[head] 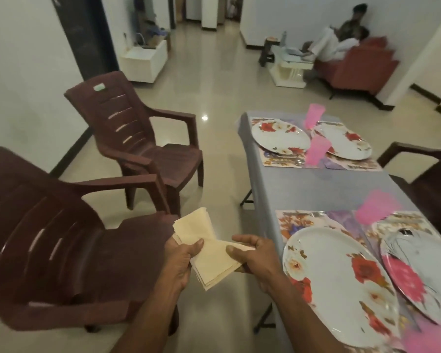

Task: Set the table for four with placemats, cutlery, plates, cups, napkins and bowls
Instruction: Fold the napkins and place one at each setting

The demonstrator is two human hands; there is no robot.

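Note:
My left hand (180, 261) and my right hand (252, 256) both hold a small stack of cream napkins (209, 253) in the air, left of the table and above the floor. The grey table (323, 189) carries floral placemats (306, 220) at its near and far ends. Two white flowered plates lie near me, one with red flowers (339, 284) and one with a pink flower (418, 271). Two more plates (280, 136) sit at the far end. Pink cups (317, 149) stand by the plates, and one near cup (374, 207) is blurred. Cutlery (303, 213) lies on the near mat.
Two dark brown plastic chairs stand to the left, one close (49, 238) and one farther (143, 141). Another brown chair (423, 179) is on the table's right. A person sits on a red sofa (362, 67) at the back, beside a white low table (290, 70).

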